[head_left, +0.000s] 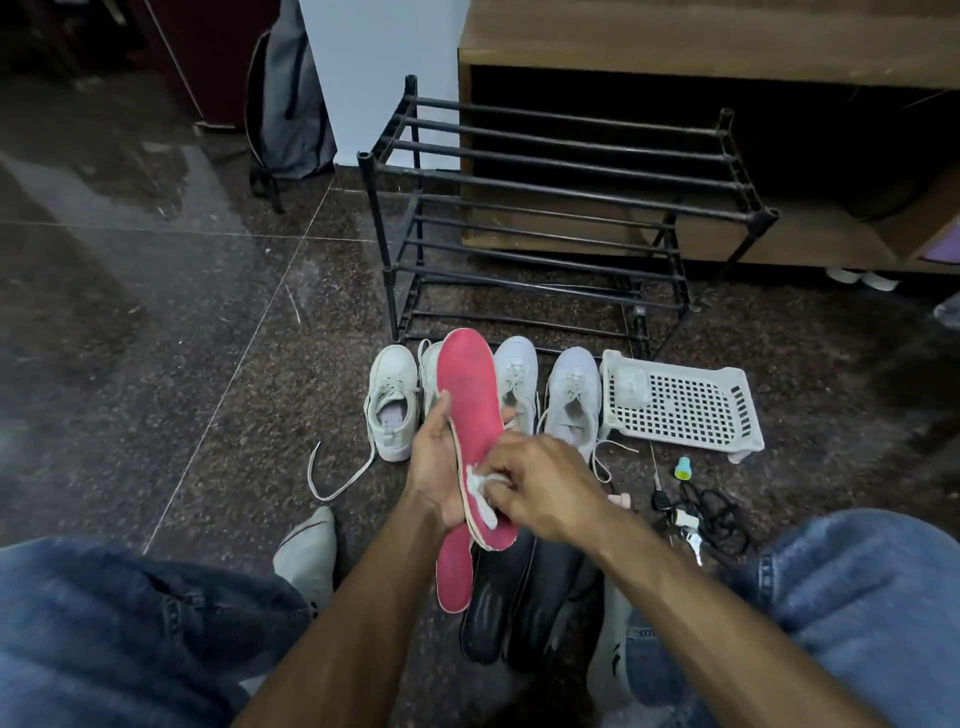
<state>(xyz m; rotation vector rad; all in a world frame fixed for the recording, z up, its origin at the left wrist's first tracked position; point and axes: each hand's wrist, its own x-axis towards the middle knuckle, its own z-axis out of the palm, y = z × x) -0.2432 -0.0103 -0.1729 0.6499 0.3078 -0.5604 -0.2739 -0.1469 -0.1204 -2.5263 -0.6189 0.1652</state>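
Note:
My left hand (434, 462) grips a red insole (467, 395) from its left edge, holding it upright above the floor. My right hand (540, 480) pinches a small white cloth (485, 491) and presses it against the lower part of that insole. A second red insole (454, 571) lies on the floor just below, beside two black insoles (519, 597). Several white sneakers (395, 405) stand in a row behind the held insole, laces loose.
A black metal shoe rack (566, 208) stands behind the sneakers, in front of a wooden cabinet (675, 36). A white perforated plastic basket (680, 405) lies at the right. Keys and black cords (701, 512) lie near my right knee. A grey backpack (291, 104) leans at the back.

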